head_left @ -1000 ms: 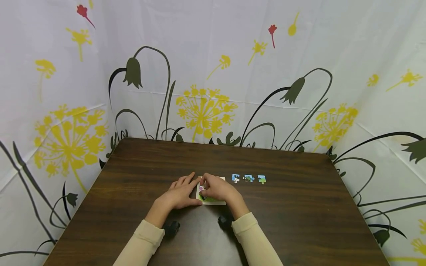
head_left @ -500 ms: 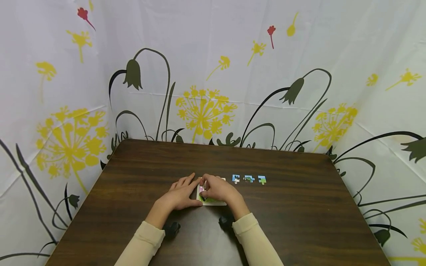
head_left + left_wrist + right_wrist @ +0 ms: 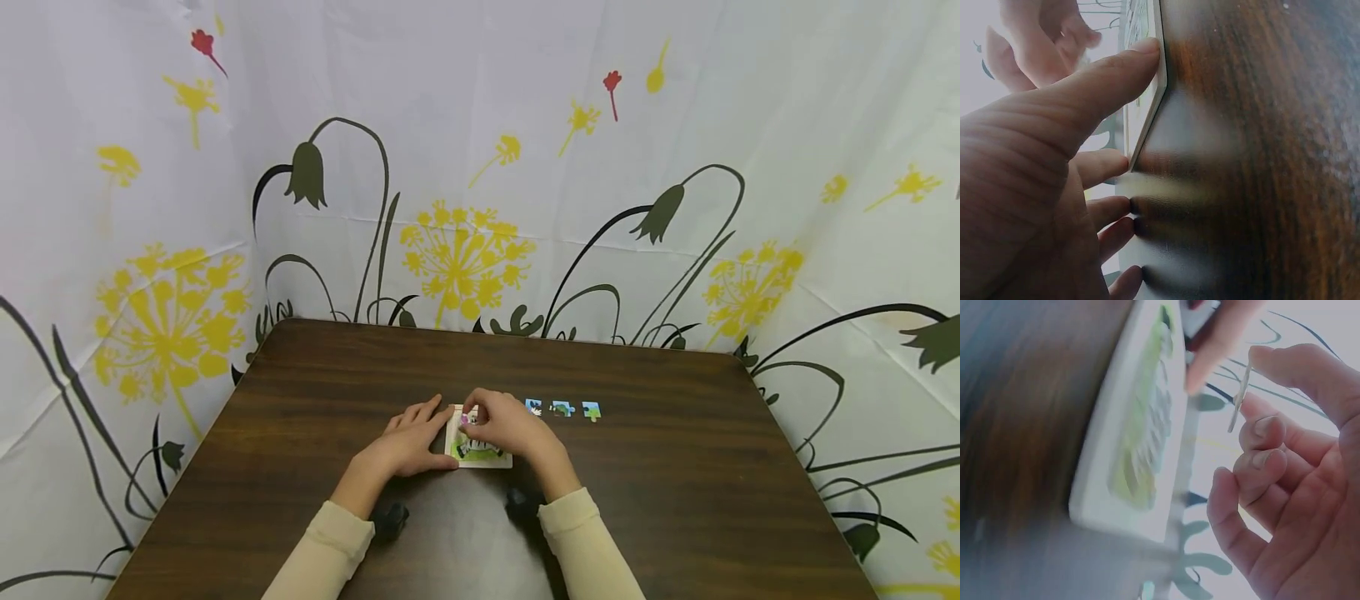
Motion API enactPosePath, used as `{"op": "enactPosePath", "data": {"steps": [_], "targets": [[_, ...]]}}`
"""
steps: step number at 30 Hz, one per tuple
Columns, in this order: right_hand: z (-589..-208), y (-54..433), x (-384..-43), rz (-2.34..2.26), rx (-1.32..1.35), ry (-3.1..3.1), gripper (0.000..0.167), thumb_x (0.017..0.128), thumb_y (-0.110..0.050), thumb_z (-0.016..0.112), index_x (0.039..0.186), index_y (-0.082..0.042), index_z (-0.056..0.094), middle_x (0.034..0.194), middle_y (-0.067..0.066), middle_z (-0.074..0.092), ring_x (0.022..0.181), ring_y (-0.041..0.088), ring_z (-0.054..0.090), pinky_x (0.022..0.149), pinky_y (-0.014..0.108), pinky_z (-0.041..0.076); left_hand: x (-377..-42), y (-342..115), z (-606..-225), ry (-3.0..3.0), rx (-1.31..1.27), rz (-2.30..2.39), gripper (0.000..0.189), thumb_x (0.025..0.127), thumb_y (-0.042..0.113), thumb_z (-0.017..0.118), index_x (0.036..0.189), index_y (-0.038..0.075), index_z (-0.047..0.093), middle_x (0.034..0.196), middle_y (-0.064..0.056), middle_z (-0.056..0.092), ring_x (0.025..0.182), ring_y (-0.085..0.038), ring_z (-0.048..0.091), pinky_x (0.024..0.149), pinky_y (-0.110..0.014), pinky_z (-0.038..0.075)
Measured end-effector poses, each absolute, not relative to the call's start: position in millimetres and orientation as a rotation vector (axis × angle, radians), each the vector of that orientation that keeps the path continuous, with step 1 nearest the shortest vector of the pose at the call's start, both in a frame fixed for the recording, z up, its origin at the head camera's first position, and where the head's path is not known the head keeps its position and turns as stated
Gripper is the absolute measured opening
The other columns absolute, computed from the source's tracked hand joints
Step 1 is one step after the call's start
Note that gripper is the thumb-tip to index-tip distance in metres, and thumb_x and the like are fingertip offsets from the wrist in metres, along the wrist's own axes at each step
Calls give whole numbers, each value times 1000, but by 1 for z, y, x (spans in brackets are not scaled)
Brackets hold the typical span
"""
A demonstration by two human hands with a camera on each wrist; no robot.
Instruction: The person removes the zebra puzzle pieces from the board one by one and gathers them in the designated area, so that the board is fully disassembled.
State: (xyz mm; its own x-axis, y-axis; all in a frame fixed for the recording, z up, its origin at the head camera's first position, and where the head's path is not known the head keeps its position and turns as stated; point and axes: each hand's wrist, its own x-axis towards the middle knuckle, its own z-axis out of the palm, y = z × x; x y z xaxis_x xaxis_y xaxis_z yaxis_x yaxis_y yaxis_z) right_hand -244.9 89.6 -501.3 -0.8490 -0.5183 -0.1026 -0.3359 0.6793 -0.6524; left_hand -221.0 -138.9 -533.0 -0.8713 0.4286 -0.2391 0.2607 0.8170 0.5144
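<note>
A small puzzle board [image 3: 480, 466] with a pale frame and a green-and-white animal picture lies on the table. My left hand [image 3: 405, 446] rests at its left side, fingers spread, the thumb on the near left corner in the left wrist view. Above the board, my right hand [image 3: 513, 425] pinches a thin puzzle piece [image 3: 1241, 397] between thumb and index finger. That piece appears edge-on in the right wrist view and is apart from the board. Beyond the right hand lie three loose puzzle pieces in a row; the leftmost piece [image 3: 534, 407] is partly covered by that hand.
The brown wooden table [image 3: 675, 483] reaches back to a white curtain [image 3: 480, 83] printed with flowers. Right of the board, the middle loose piece [image 3: 562, 409] and the rightmost loose piece [image 3: 592, 411] lie flat. A black device [image 3: 390, 522] sits at the left wrist and another [image 3: 522, 504] at the right.
My right hand has risen off the board and shifted slightly right, the puzzle piece pinched in it. More of the board's picture shows. My left hand keeps its place on the board's edge.
</note>
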Motion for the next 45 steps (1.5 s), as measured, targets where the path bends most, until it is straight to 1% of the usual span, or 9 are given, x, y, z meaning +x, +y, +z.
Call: {"op": "enactPosePath", "data": {"steps": [3, 8, 12, 17, 19, 25, 32, 40, 45], "targets": [[-499, 104, -236, -966, -674, 2630, 27, 101, -31, 76, 121, -15, 70, 82, -2, 64, 63, 12, 56, 57, 27, 47, -221, -141, -537, 2664, 509, 668, 99, 94, 52, 81, 172, 18, 30, 181, -16, 15, 165, -44, 18, 129, -72, 17], [-500, 130, -226, -929, -627, 2696, 22, 101, -24, 76, 118, -13, 69, 79, -2, 60, 64, 11, 52, 59, 27, 44, -220, -146, -537, 2695, 499, 666, 101, 92, 51, 82, 172, 16, 31, 181, -17, 17, 164, -44, 20, 128, -72, 19], [-506, 146, -224, -868, -571, 2715, 19, 101, -20, 76, 116, -10, 69, 77, -2, 59, 63, 11, 51, 60, 27, 43, -216, -147, -528, 2661, 491, 654, 100, 95, 49, 80, 173, 14, 27, 181, -18, 14, 165, -45, 17, 129, -71, 17], [-509, 157, -228, -856, -498, 2724, 18, 100, -19, 77, 115, -10, 70, 81, -1, 61, 67, 13, 54, 63, 31, 46, -214, -146, -510, 2647, 496, 673, 98, 95, 45, 81, 171, 11, 30, 180, -21, 16, 163, -47, 18, 128, -72, 17], [-509, 161, -230, -852, -466, 2733, 19, 100, -20, 78, 114, -11, 70, 83, -1, 63, 69, 14, 56, 65, 32, 47, -214, -144, -507, 2656, 511, 688, 97, 95, 44, 82, 170, 9, 32, 179, -23, 18, 162, -48, 20, 127, -73, 18], [-507, 176, -232, -833, -368, 2743, 25, 97, -21, 81, 117, -12, 70, 84, -1, 65, 72, 15, 59, 67, 32, 49, -217, -141, -514, 2663, 516, 702, 99, 95, 44, 81, 172, 12, 28, 180, -21, 14, 164, -47, 17, 128, -72, 17], [-509, 188, -228, -863, -303, 2668, 36, 93, -21, 86, 120, -8, 65, 79, 4, 61, 68, 16, 55, 62, 32, 45, -218, -139, -521, 2672, 524, 704, 99, 94, 42, 82, 172, 11, 29, 180, -21, 15, 164, -47, 18, 127, -73, 18], [-514, 192, -228, -856, -333, 2674, 24, 95, -15, 81, 111, -11, 64, 77, 2, 59, 66, 15, 53, 62, 31, 43, -219, -137, -526, 2656, 532, 708, 100, 94, 46, 82, 172, 13, 29, 181, -20, 14, 164, -46, 17, 128, -73, 18], [-516, 195, -229, -843, -344, 2686, 22, 95, -15, 81, 109, -11, 64, 77, 2, 59, 67, 15, 53, 62, 31, 43, -216, -136, -519, 2643, 538, 710, 101, 93, 50, 81, 172, 14, 30, 180, -20, 15, 164, -47, 18, 128, -73, 17]]}}
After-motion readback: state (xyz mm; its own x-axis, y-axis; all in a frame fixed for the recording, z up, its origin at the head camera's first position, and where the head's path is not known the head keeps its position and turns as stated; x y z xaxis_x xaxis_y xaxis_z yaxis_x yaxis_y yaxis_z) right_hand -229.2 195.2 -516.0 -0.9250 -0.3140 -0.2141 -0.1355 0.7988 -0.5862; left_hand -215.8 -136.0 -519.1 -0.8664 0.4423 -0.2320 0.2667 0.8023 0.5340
